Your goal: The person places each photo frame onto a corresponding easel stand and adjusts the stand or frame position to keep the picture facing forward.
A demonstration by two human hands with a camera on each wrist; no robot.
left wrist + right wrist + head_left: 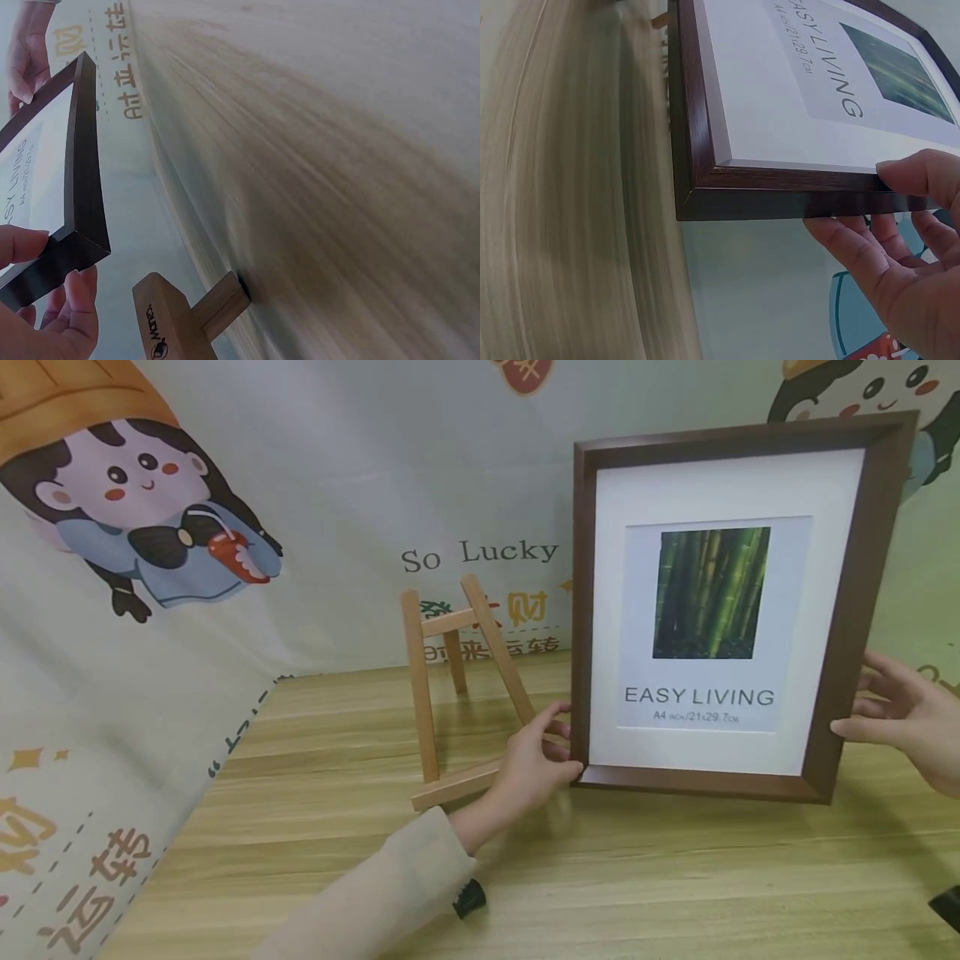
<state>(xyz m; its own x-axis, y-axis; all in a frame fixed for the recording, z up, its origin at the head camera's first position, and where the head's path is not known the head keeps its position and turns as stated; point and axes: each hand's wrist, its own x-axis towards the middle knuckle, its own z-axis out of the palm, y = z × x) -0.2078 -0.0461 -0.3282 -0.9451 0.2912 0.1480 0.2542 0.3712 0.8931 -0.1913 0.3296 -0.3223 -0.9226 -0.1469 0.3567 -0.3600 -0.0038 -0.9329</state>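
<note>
Head view: a dk brown pic frame (738,610) is filling the R side, being held up off the table (300,843), facing the cam & tilting slightly. Inside, a wht mat (832,568) is surrounding an insert (697,681) w/ a green bamboo photo (705,589); below that, "EASY LIVING" & small size text are showing. L hand (528,768) is pinching the btm L corner; R hand (911,718) is holding the R edge low down, thumb in front. Each grip is closing narrowly on the frame.

Lt wood easel (420,689) is standing just L of the frame, its ledge partly hiding behind L hand. Tabletop is showing pale, streaky woodgrain. Behind, a pale cloth backdrop (337,468) is hanging w/ cartoon figs, "So Lucky" & Chinese lettering. A beige sleeve (375,893) is covering L forearm; a small blk item (470,899) is poking out beside it, too unclear to name.

L wrist view is adding dk lettering on an easel part, plus a gap betw frame corner & table. R wrist view is showing the frame's outer side & R fingers reaching behind it, which head view is partly hiding.
</note>
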